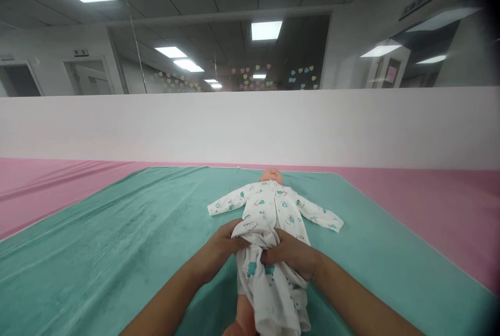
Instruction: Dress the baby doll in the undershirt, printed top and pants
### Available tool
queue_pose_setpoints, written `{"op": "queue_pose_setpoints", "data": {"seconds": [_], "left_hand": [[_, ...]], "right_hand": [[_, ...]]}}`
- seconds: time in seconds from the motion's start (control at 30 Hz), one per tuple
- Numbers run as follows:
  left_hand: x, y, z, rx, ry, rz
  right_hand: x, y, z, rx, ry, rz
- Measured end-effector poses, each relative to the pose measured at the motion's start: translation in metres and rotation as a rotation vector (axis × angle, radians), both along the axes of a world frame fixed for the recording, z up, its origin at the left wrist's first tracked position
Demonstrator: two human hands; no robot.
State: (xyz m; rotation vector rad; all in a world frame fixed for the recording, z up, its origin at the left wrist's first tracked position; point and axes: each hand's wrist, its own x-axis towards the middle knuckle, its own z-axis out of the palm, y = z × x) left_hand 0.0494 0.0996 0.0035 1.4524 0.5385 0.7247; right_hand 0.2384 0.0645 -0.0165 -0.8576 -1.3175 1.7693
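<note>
A baby doll (272, 174) lies on its back with its head away from me, dressed in a white long-sleeved baby top (261, 206) with teal prints. Both sleeves spread out to the sides. Matching white baby pants (269, 299) lie over its lower body, and one bare leg (245, 312) shows at the bottom left. My left hand (221, 250) is closed on bunched cloth at the pants' waist, its fingers partly under the fabric. Opposite it, my right hand (295, 255) pinches the waist with thumb and fingers. The other leg is hidden by cloth.
A teal sheet (117, 232) with some wrinkles lies under the doll, over a pink cover (441, 206) that shows at both sides. Beyond rises a low white wall (234, 127), with a large glass pane (226, 60) above it.
</note>
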Motion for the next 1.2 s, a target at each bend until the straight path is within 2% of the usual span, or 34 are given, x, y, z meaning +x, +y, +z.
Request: {"op": "queue_pose_setpoints", "data": {"seconds": [0.1, 0.2, 0.33, 0.4, 0.47, 0.6, 0.7, 0.77, 0.9, 1.03, 1.1, 1.2], "left_hand": [[-0.001, -0.001, 0.001, -0.083, -0.065, -0.119], [-0.001, -0.002, 0.005, -0.103, -0.074, -0.173], [0.0, -0.006, 0.016, 0.061, 0.147, -0.235], [0.001, -0.007, 0.02, 0.15, 0.287, -0.231], [0.0, -0.006, 0.019, 0.177, 0.334, -0.196], [-0.005, 0.0, 0.007, 0.049, 0.122, -0.164], [-0.01, 0.005, -0.001, -0.039, -0.016, -0.222], [-0.012, 0.007, -0.003, -0.072, -0.06, -0.263], [-0.01, 0.007, -0.006, -0.136, -0.129, -0.293], [-0.007, 0.006, -0.007, -0.167, -0.118, -0.352], [-0.007, 0.006, -0.003, -0.132, -0.052, -0.358], [-0.008, 0.002, 0.008, -0.01, 0.163, -0.364]], "right_hand": [[-0.004, -0.001, 0.002, 0.056, 0.076, -0.043], [-0.008, -0.003, 0.007, 0.101, 0.089, -0.051], [-0.009, -0.001, 0.002, 0.105, 0.101, -0.081], [-0.009, 0.0, -0.002, 0.1, 0.097, -0.126], [-0.008, 0.0, -0.004, 0.104, 0.093, -0.13], [-0.007, -0.001, 0.008, 0.101, -0.026, -0.001], [-0.006, -0.002, 0.017, 0.101, -0.213, 0.131], [-0.005, -0.003, 0.017, 0.088, -0.232, 0.142], [-0.003, -0.004, 0.007, 0.044, -0.009, 0.035], [-0.004, -0.003, -0.002, 0.038, 0.204, 0.029], [-0.005, -0.002, -0.005, 0.05, 0.278, 0.026], [-0.006, -0.002, -0.008, 0.075, 0.301, 0.026]]}}
